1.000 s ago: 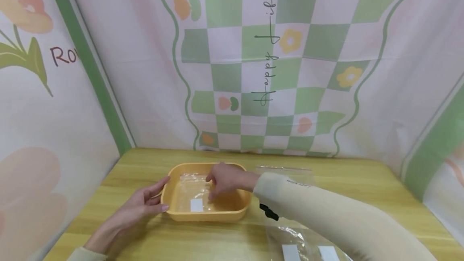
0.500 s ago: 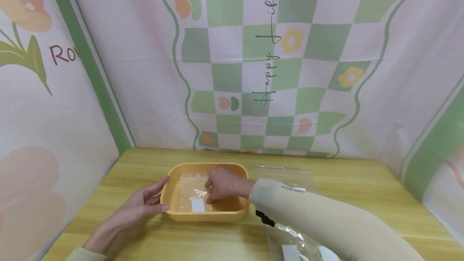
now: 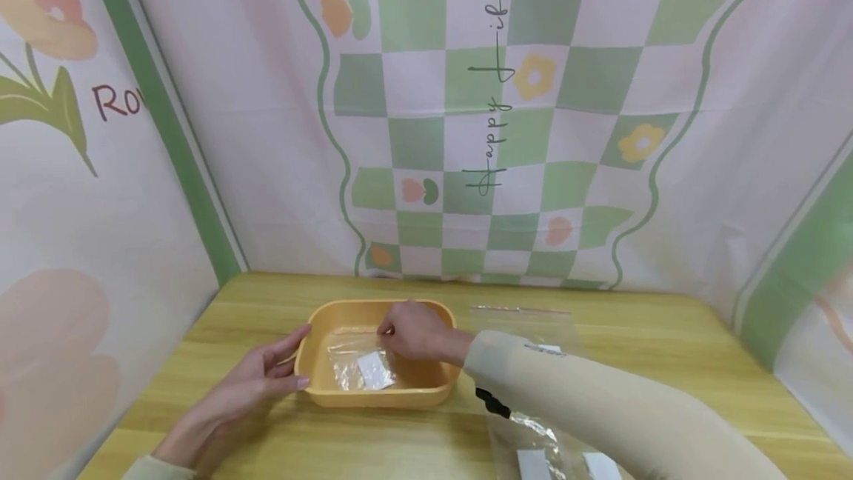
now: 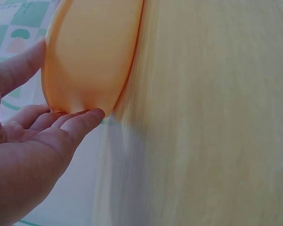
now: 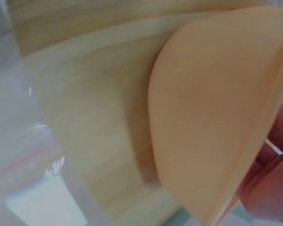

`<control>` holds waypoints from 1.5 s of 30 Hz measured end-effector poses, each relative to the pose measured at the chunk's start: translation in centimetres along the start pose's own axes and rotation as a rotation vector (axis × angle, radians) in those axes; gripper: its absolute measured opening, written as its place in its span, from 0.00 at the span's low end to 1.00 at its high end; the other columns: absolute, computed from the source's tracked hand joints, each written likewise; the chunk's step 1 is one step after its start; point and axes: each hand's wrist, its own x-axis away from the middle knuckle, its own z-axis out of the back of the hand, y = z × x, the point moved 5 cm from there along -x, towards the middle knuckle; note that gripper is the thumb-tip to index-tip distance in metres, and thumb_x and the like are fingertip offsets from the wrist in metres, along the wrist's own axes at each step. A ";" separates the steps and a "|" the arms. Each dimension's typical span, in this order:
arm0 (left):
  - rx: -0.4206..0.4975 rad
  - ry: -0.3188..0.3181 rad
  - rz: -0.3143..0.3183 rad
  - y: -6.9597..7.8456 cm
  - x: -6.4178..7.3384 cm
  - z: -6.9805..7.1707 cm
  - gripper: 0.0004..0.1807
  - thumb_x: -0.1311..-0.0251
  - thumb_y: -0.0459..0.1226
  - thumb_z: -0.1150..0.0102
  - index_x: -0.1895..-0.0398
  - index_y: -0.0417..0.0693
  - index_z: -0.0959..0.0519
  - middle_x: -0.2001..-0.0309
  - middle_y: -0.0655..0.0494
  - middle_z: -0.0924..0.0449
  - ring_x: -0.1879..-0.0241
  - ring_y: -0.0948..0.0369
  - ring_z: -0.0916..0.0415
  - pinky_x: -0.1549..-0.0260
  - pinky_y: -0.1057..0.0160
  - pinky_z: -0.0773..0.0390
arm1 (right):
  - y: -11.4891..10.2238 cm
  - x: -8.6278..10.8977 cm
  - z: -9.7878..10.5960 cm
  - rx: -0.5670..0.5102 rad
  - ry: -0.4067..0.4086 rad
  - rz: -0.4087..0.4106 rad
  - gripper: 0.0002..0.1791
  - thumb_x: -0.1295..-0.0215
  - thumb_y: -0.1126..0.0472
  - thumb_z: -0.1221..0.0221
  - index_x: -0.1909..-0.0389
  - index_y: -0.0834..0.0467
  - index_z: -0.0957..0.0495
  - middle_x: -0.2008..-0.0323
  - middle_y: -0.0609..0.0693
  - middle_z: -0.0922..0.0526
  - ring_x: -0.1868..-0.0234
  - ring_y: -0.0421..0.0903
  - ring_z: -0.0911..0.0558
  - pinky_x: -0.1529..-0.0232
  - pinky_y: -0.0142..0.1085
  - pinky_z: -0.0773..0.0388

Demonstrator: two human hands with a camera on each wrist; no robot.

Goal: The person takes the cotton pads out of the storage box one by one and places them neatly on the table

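Observation:
A yellow-orange plastic basin (image 3: 373,398) sits on the wooden table. My left hand (image 3: 256,376) holds its left end, with fingertips and thumb spread against the rim and wall. The left wrist view shows the same fingers on the basin (image 4: 94,52). Inside the basin lies a small clear zip bag (image 3: 345,358) with a white label (image 3: 375,370), now tilted. My right hand (image 3: 416,328) reaches in over the right side, thumb and forefinger pinching the bag near its upper right corner. In the right wrist view the basin wall hides most of the right hand (image 5: 271,179).
Larger clear zip bags (image 3: 509,428) with white labels lie on the table (image 3: 373,447) to the right, partly under the right sleeve (image 3: 586,384). A patterned cloth (image 3: 466,132) hangs behind the table, with more cloth at both sides.
The small bag in the basin has shifted and its label has turned to a slant. My right hand's fingers have drawn together at its corner. My left hand has stayed in place.

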 end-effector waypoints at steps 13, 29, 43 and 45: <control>-0.004 -0.007 0.002 0.0 -0.2 -0.1 0.51 0.33 0.26 0.35 0.18 0.30 0.59 0.19 0.29 0.66 0.25 0.27 0.51 0.35 0.60 0.25 | 0.3 0.4 -0.7 -0.723 -0.102 -0.203 0.29 0.41 0.75 0.29 0.36 0.70 0.21 0.64 0.55 0.09 0.73 0.43 0.14 0.73 0.34 0.15; 0.006 -0.014 0.007 0.0 -0.1 -0.2 0.51 0.33 0.26 0.36 0.18 0.29 0.60 0.20 0.28 0.66 0.26 0.27 0.49 0.36 0.59 0.24 | -1.0 0.9 0.6 -0.690 -0.156 -0.175 0.33 0.42 0.77 0.28 0.33 0.66 0.22 0.37 0.59 0.17 0.79 0.47 0.14 0.82 0.36 0.15; 0.000 -0.006 0.014 -0.1 -0.1 -0.1 0.51 0.32 0.27 0.35 0.18 0.30 0.60 0.20 0.28 0.65 0.26 0.28 0.47 0.37 0.58 0.22 | -2.6 2.0 4.7 -0.515 -0.180 -0.073 0.42 0.45 0.79 0.28 0.27 0.65 0.29 0.26 0.58 0.29 0.78 0.49 0.13 0.79 0.44 0.13; -0.002 -0.006 0.014 0.0 -0.1 -0.1 0.51 0.32 0.27 0.35 0.18 0.30 0.60 0.20 0.28 0.65 0.26 0.28 0.47 0.37 0.58 0.22 | -2.7 2.4 5.6 -0.490 -0.170 -0.059 0.43 0.45 0.79 0.28 0.26 0.65 0.30 0.27 0.63 0.30 0.77 0.51 0.12 0.79 0.46 0.13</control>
